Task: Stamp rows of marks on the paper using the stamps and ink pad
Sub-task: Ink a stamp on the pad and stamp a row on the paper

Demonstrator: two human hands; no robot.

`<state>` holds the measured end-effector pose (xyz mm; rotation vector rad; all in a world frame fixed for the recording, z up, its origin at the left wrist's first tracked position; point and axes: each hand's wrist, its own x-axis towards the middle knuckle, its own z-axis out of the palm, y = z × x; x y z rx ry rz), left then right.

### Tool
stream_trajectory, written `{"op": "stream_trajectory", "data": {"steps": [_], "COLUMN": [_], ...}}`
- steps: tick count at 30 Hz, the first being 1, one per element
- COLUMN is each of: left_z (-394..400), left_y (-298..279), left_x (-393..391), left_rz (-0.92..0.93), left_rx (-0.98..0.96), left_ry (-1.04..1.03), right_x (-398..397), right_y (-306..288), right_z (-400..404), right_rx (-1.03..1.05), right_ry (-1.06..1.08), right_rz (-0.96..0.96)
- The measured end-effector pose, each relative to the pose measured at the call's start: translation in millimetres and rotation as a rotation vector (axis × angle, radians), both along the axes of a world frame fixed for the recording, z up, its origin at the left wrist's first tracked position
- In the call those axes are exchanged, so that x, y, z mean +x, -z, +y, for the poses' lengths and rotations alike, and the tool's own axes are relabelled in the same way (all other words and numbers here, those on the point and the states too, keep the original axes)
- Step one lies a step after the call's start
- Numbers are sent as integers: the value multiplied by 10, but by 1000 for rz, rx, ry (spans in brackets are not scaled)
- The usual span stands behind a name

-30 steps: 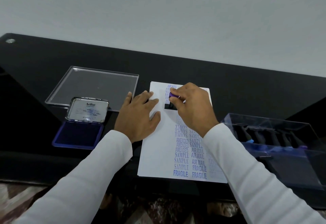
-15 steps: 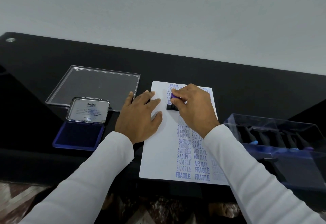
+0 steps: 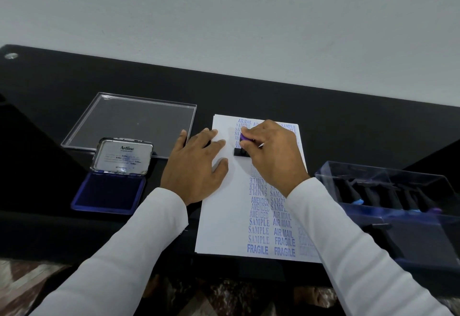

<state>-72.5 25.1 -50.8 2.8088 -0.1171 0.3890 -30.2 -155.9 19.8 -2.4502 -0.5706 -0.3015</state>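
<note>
1. Right hand (image 3: 272, 156) pinches the stamp (image 3: 242, 145) by its purple knob, fingers curled over the top; the black base sits flat on the paper (image 3: 224, 216), in the left column of marks, upper part of the sheet

2. Change over the last second: the stamp base stays in about the same spot between the earlier views and this one, and the hand has not lifted. More of the AIR MAIL and SAMPLE marks at the top edge shows now, which seems owing to the head camera's shift, not to new prints

3. Left hand (image 3: 196, 166) lies flat, fingers straight and spread, across the sheet's left edge, holding nothing and pinning the paper as before

4. Ink pad (image 3: 109, 195) lies open, left of the sheet, untouched; stamp case (image 3: 398, 203) at right holds the other stamps

5. Judgement: one impression is under pressure; the gap in the left column below the stamp looks next to be filled
</note>
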Motion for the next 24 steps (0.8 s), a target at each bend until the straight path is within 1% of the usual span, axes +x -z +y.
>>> {"op": "stream_trajectory", "data": {"steps": [8,18,24], "left_z": [0,-2,-7], "left_y": [1,-9,-2], "left_x": [4,7,3], "left_rz": [6,10,11], "left_rx": [7,10,15], "left_ry": [-2,-3,-2], "right_x": [-16,27,13], "right_y": [3,3,-28], "right_z": [-25,29,5], "right_rx": [32,-23,-33], "right_ry": [1,46,33], "right_rz": [15,64,78]}}
